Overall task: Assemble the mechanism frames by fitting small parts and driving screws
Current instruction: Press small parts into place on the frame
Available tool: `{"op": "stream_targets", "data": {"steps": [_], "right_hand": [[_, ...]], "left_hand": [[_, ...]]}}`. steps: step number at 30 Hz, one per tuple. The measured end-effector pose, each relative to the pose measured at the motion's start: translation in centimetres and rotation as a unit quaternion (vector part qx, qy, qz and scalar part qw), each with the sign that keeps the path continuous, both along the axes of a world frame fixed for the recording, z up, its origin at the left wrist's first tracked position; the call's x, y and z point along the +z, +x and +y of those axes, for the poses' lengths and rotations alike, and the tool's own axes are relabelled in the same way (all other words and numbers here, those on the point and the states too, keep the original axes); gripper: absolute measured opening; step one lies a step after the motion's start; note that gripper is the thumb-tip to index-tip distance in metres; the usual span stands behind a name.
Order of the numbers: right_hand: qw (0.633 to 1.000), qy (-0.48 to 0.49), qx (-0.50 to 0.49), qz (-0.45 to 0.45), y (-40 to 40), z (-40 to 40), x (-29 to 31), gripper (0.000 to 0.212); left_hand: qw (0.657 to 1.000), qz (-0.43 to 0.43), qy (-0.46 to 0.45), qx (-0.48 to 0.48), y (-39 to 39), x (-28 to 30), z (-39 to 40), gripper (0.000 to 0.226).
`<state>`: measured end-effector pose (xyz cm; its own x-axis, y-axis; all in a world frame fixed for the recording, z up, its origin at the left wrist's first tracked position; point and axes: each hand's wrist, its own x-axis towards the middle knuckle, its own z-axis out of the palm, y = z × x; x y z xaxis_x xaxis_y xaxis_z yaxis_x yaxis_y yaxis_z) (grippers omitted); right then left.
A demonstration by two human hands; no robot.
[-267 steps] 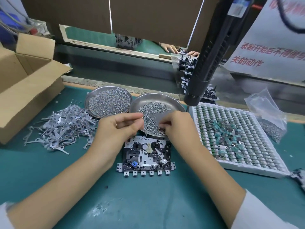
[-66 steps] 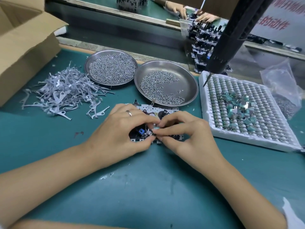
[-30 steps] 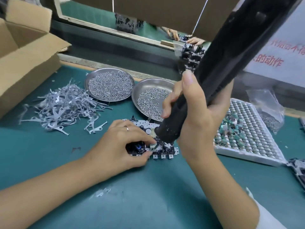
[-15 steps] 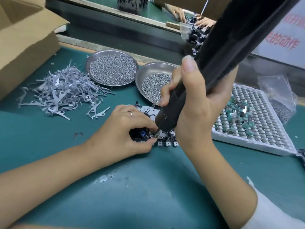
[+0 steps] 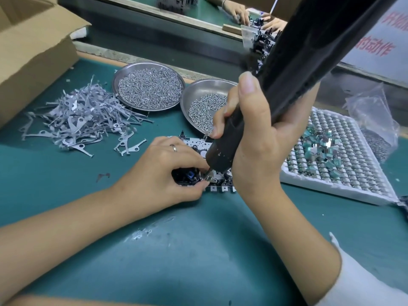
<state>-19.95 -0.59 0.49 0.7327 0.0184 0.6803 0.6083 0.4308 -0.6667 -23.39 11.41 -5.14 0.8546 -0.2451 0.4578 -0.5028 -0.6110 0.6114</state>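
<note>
Two hands work at the mechanism frame, lying flat on the green mat near centre: the left hand pinches its near edge, the right hand is wrapped round the black screwdriver. Light, stiff and delicate, the frame is probably best held by its edges. Beyond, two steel dishes hold loose screws; the white tray at right holds small teal parts.

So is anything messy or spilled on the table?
A little. The grey metal levers lie in a loose tangled heap on the mat, not in a dish, and teal parts sit jumbled atop the white tray.
</note>
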Motion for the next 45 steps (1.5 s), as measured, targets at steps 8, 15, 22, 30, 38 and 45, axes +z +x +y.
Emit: {"op": "stream_targets", "data": {"steps": [8,15,22,30,38,45], "right_hand": [[1.000,-0.008,-0.008,0.007,0.0,-0.1,-0.1,0.026],[0.999,-0.004,-0.017,0.027,-0.2,0.0,0.0,0.025],[0.999,0.009,-0.048,0.023,0.8,-1.4,0.4,0.027],[0.995,-0.014,-0.032,0.094,1.1,-1.2,-0.2,0.022],[0.994,-0.077,-0.055,0.058,1.3,-2.2,0.2,0.049],[0.953,-0.061,-0.287,0.075,-0.2,-5.5,-3.9,0.019]], "left_hand": [[1.000,0.003,-0.008,0.005,-0.1,0.0,0.0,0.018],[1.000,-0.004,-0.009,-0.001,0.0,-0.1,-0.1,0.017],[1.000,0.001,-0.010,0.005,-0.2,-0.1,0.0,0.020],[1.000,-0.002,-0.003,0.018,-0.2,-0.2,-0.1,0.021],[1.000,-0.008,0.006,0.015,-0.3,-0.2,0.0,0.022],[1.000,-0.012,0.004,0.025,-0.4,0.1,-0.3,0.027]]}}
